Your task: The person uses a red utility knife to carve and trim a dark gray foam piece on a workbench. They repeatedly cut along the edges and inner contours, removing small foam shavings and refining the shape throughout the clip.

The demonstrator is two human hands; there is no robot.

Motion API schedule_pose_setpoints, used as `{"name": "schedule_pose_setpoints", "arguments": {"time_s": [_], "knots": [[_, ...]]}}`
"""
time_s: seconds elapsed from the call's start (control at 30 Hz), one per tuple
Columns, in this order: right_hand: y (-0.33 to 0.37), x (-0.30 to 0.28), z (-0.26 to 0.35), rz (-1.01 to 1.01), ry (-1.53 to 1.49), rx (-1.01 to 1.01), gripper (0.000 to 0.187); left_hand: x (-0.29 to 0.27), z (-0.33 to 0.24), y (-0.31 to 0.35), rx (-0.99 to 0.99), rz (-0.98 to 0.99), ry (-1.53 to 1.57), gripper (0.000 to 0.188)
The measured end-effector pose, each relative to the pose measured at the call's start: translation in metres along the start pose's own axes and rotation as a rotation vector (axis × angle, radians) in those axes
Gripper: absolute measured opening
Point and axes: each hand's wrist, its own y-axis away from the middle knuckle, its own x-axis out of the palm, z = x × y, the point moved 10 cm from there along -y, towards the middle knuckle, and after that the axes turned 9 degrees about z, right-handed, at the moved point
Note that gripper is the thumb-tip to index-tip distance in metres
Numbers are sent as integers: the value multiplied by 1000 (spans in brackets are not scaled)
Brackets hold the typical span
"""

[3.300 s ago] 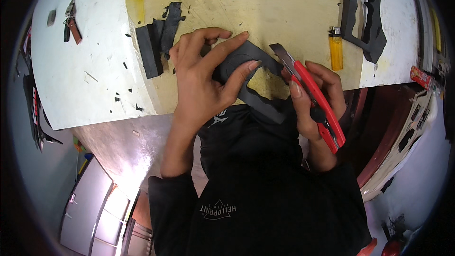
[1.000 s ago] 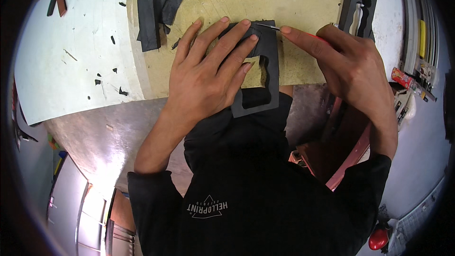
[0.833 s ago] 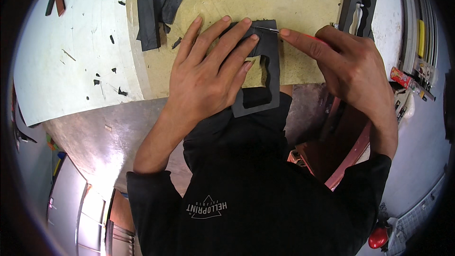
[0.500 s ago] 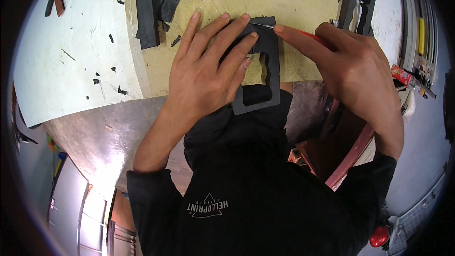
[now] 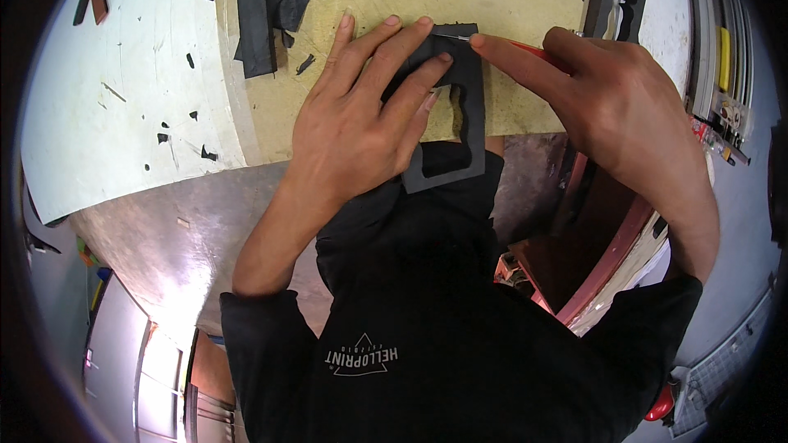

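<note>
A black foam piece (image 5: 474, 139) with a cut-out that has a wavy edge lies over the front edge of the yellow work surface, its lower end overhanging. My left hand (image 5: 353, 127) presses on it with spread, stretched fingers, hiding its left part. My right hand (image 5: 620, 102) grips a red-handled craft knife (image 5: 529, 49), forefinger laid along it. The thin blade touches the top part of the foam and points left, toward my left fingertips. Most of the handle is hidden by the right hand.
Black foam offcuts (image 5: 257, 25) lie left of my hand, with small scraps on the white surface (image 5: 123, 115). Another black foam piece (image 5: 616, 0) stands at the back right. A tool with a brown handle (image 5: 98, 0) is at the far left. Long bars (image 5: 714, 25) line the right.
My right hand has moved slightly right, and the knife blade has drawn right along the foam with it. My left hand stays nearly in place on the foam.
</note>
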Motion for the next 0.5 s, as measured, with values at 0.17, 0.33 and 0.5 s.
{"name": "schedule_pose_setpoints", "arguments": {"time_s": [0.17, 0.33, 0.5], "knots": [[2, 0, 8, -11, 8, 29, 68, -3, -2, -1, -4, -2, 48, 32], [5, 5, 8, 2, -52, 82, 64, -3, -2, -1, -5, -16, 26, 29], [9, 9, 8, 34, -88, 131, 63, -3, -2, -1, -7, -21, -3, 30]]}}
